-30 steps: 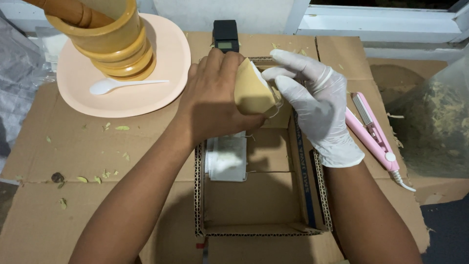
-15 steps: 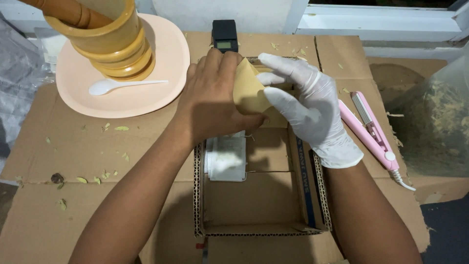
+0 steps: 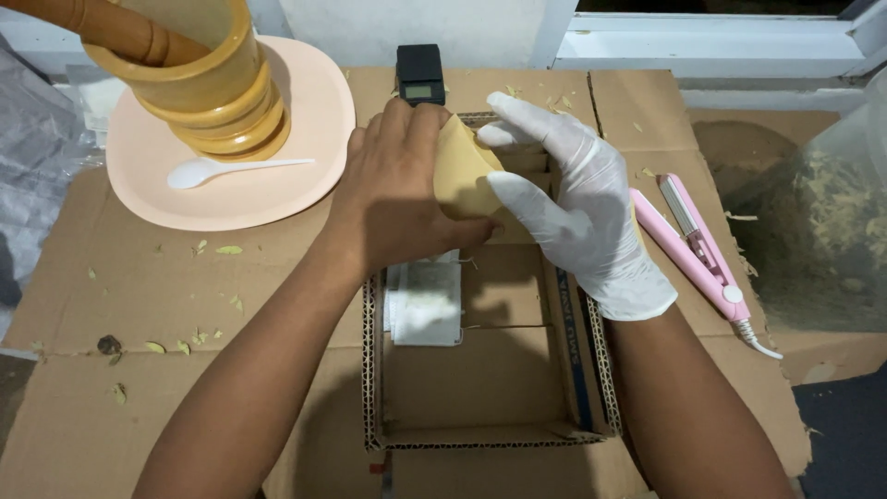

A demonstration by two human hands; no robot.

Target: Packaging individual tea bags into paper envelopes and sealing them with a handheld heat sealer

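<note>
1. Two hands are seen over a shallow cardboard tray (image 3: 573, 370) on flattened cardboard (image 3: 166, 305).
2. A tan paper pouch (image 3: 462, 171) is gripped by the bare left hand (image 3: 397, 194), fingers curled around it, above the far end of the tray.
3. The pouch is touched by the gloved right hand (image 3: 577, 203); its thumb and fingers are partly spread along the pouch edge.
4. A small white packet (image 3: 425, 305) is lying inside the tray.
5. A pink hair straightener (image 3: 702, 259) is placed at the right, and a peach plate (image 3: 305, 139) with a wooden mortar (image 3: 203, 83) and white spoon (image 3: 231, 168) at the left.
6. A small black scale (image 3: 420, 74) is standing behind the hands.
</note>
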